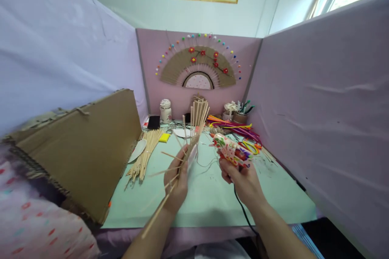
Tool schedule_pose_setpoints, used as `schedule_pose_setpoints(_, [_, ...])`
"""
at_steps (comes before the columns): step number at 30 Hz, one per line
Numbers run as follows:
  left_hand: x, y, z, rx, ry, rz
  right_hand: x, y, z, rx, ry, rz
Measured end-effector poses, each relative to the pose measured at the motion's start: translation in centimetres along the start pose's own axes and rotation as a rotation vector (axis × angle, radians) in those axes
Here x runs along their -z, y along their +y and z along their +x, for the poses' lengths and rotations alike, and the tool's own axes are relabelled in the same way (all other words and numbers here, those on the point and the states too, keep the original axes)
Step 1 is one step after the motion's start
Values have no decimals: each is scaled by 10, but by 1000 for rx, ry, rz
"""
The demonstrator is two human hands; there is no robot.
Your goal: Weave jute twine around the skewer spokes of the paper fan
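- Pinching the stick frame (200, 117) between thumb and fingers, my left hand (178, 176) has it nearly edge-on to the head camera; most of its sticks rise above the hand, a few jut out to the left, and one slants down across the wrist.
- My right hand (238, 176) is closed round the grip of a glue gun (232, 150) in a patterned covering, nozzle toward the stick frame but apart from it. I can't tell whether a finger presses the trigger.
- Below the right hand, a black cord (242, 209) runs down past the near edge of the bench (209, 206).
- Between the hands, a thin thread (207, 166) curls on the bench.
- To the left of my left hand I see a bundle of loose sticks (148, 151), with a white oval piece (137, 151) against its left side and a yellow block (164, 137) near its far end.
- Farther left, a large piece of cardboard (82, 141) stands on edge.
- Beyond the left hand sit a dark flat object (153, 122) and a white jar (165, 112); beyond the right, bright coloured strips (240, 128) and a brown holder (241, 117).
- Past both hands and higher, a brown fan (178, 64) with red flowers hangs on the pink panel (150, 46).
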State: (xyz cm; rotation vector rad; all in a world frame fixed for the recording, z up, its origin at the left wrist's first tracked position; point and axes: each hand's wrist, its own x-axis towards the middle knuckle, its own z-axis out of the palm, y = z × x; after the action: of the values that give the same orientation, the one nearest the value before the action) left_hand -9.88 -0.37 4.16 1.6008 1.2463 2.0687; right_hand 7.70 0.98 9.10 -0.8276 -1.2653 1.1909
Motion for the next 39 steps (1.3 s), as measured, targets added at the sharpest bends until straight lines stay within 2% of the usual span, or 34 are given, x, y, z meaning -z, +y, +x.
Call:
schedule_pose_setpoints(2, [-1, 0, 3, -208, -57, 103, -8, 5, 3, 73, 8, 12])
schedule_pose_setpoints(5, [-2, -5, 8, -545, -76, 174, -9, 14, 6, 138, -3, 2])
schedule_pose_setpoints(7, [-2, -10, 10, -657, -96, 193, -6, 20, 6, 156, -3, -6])
schedule_pose_setpoints(9, [-3, -13, 10, -700, -119, 206, -4, 25, 6, 175, 1, 1])
schedule_pose_setpoints(13, [-8, -11, 4, -712, -148, 233, -4, 36, 7, 181, 48, 2])
schedule_pose_setpoints(20, [-25, -3, -7, -634, -115, 278, -15, 49, 15, 201, 114, -54])
schedule_pose_setpoints(28, [-26, -3, -8, -607, -121, 310, -18, 42, 12, 218, 282, -290])
schedule_pose_setpoints(32, [-26, -3, -9, -600, -121, 301, -20, 38, 12, 247, 298, -397])
schedule_pose_setpoints(39, [-26, -3, -8, -595, -123, 300, -21, 42, 14, 244, 275, -410])
